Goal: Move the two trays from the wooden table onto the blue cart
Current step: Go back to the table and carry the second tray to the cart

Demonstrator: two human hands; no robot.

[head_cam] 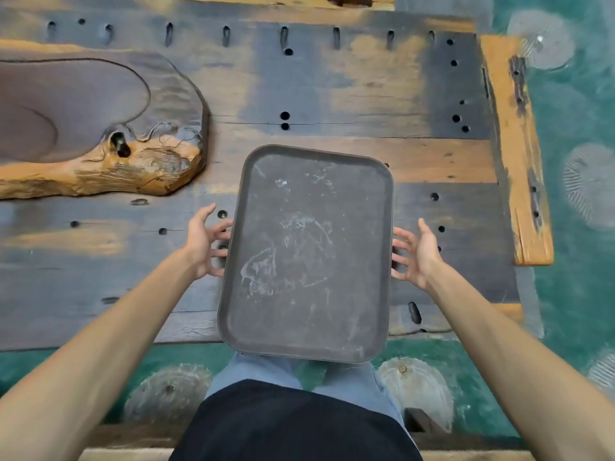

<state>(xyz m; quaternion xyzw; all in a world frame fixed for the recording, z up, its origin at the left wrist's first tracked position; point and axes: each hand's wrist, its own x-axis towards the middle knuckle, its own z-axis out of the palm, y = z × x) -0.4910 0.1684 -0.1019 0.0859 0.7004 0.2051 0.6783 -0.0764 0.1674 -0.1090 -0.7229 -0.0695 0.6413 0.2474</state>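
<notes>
One dark grey rectangular tray [307,254], scuffed with white marks, lies lengthwise in front of me over the wooden table [332,94]. Its near end sticks out past the table's front edge, above my legs. My left hand [204,241] is at its left long side and my right hand [416,252] at its right long side. The fingers of both hands reach under the rim and both thumbs stand up, off the tray. I see no second tray, and the blue cart is out of view.
A large carved wooden slab [100,134] with a hollowed basin lies on the table at the left. The tabletop has many holes and slots. A green patterned floor [572,294] lies to the right and below the table edge.
</notes>
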